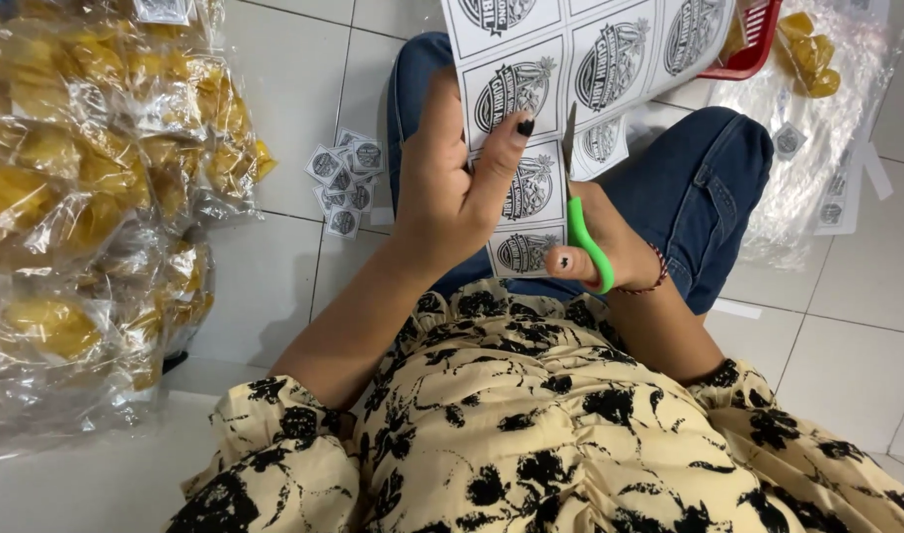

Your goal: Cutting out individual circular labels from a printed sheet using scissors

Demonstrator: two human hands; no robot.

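The left hand (450, 188) pinches the sheet of printed labels (570, 74) over the lap, thumb on the printed face and the other fingers closed behind it, so the paper hangs steady above the knees in blue jeans (704, 188). The right hand (610, 252) is closed through the green handles of the scissors (582, 212), whose blades run up a gap between two columns of labels. To cut well, the blades should stay in the white margin between the round black emblems, with the left thumb kept beside the cut line, not across it, and the sheet held taut. A small pile of cut labels (341, 183) lies on the tiled floor (857, 296) beside the left knee, near the clear bags of yellow chips (87, 197) at the floor's left edge.
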